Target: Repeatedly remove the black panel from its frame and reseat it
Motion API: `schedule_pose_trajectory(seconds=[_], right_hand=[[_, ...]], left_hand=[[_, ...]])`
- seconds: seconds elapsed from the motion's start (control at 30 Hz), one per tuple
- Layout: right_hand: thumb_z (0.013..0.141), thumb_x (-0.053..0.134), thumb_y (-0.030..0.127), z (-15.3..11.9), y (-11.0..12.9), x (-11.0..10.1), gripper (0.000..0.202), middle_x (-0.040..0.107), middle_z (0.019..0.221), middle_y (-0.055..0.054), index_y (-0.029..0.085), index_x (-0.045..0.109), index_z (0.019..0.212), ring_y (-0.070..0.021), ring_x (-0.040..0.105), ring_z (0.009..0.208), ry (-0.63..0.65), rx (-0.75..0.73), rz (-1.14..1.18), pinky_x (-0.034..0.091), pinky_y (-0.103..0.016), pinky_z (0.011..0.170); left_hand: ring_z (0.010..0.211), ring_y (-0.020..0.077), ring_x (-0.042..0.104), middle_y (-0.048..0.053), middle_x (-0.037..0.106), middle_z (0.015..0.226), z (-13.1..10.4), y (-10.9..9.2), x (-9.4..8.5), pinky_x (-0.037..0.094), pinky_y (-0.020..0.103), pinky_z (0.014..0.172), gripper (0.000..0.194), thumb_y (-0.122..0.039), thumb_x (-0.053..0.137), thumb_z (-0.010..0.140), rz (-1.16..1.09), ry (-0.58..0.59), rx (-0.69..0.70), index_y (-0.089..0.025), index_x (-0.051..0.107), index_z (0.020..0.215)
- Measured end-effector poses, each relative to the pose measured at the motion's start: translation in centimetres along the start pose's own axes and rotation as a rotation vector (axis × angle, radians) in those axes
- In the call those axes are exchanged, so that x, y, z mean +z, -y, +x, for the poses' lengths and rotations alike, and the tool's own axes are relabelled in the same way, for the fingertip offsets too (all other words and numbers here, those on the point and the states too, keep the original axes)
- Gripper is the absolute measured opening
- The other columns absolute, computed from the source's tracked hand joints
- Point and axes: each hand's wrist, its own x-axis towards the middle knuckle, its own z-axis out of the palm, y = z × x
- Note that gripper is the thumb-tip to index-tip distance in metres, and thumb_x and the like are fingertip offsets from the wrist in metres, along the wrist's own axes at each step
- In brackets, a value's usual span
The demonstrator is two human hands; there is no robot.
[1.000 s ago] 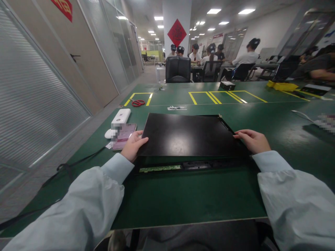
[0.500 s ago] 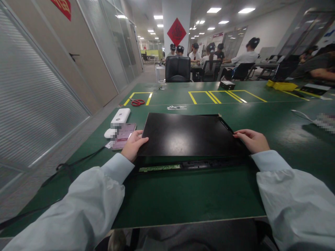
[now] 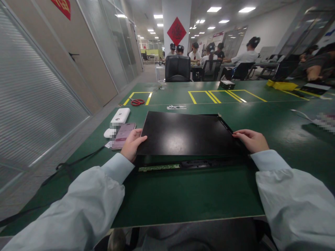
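Note:
A flat black display panel point(image 3: 180, 134) lies slanted over a shallow black frame point(image 3: 214, 162), its left side raised. My left hand point(image 3: 131, 143) is closed on the panel's left edge, thumb on top and fingers partly hidden. At the right rim of the frame, my right hand point(image 3: 250, 140) is closed in a pinch, close beside the panel's right edge; whether it also grips the panel I cannot tell. Along the frame's near side, below the panel's front edge, a narrow green circuit board point(image 3: 159, 168) shows. The panel covers most of the frame's inside.
Left of my left hand lie a phone point(image 3: 123, 136) and a white device point(image 3: 120, 115), with a black strap point(image 3: 81, 158) nearby. Farther back are red-handled scissors point(image 3: 137, 102), a small clear packet point(image 3: 176, 107), yellow tape outlines and a black box point(image 3: 227, 84). Several people sit beyond.
The panel's far left corner has risen very slightly, and my left hand has shifted a little to the left. My right hand stays almost in place.

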Motion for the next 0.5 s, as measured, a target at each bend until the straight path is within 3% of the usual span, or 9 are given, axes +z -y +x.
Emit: schedule_pose_trajectory(seconds=[0.17, 0.27, 0.4, 0.5], right_hand=[[0.067, 0.071, 0.047, -0.2, 0.5, 0.0, 0.024, 0.081, 0.083, -0.005, 0.027, 0.081, 0.075, -0.0293, 0.074, 0.089, 0.0, 0.011, -0.003, 0.054, -0.041, 0.084], [0.067, 0.07, 0.047, -0.3, 0.6, 0.0, 0.023, 0.081, 0.082, -0.005, 0.027, 0.08, 0.074, -0.0289, 0.074, 0.088, -0.002, 0.002, 0.002, 0.055, -0.041, 0.084], [0.067, 0.071, 0.046, 0.0, 0.1, -0.1, 0.023, 0.081, 0.083, -0.005, 0.027, 0.081, 0.075, -0.0303, 0.075, 0.09, 0.006, -0.011, 0.012, 0.057, -0.042, 0.083], [0.067, 0.073, 0.047, 0.4, -0.7, -0.2, 0.023, 0.082, 0.085, -0.006, 0.027, 0.081, 0.077, -0.0309, 0.075, 0.091, 0.034, -0.019, 0.009, 0.057, -0.042, 0.083]], left_hand=[[0.096, 0.0282, 0.072, 0.004, 0.077, 0.095, 0.0, 0.3, 0.0, 0.058, 0.041, 0.086, 0.044, -0.036, 0.086, 0.06, -0.001, 0.003, 0.005, -0.021, 0.064, 0.094], [0.116, 0.0334, 0.069, 0.008, 0.077, 0.111, 0.0, 0.4, -0.1, 0.054, 0.047, 0.1, 0.043, -0.04, 0.085, 0.061, 0.001, -0.041, 0.011, -0.021, 0.067, 0.096], [0.151, 0.04, 0.042, 0.015, 0.068, 0.141, 0.4, 0.6, -1.0, 0.036, 0.05, 0.122, 0.044, -0.043, 0.084, 0.061, 0.099, -0.05, 0.066, -0.021, 0.074, 0.097], [0.157, 0.042, 0.033, 0.016, 0.059, 0.153, 0.8, 0.9, -2.3, 0.026, 0.052, 0.128, 0.05, -0.046, 0.086, 0.06, 0.222, 0.02, 0.113, -0.021, 0.078, 0.102]])
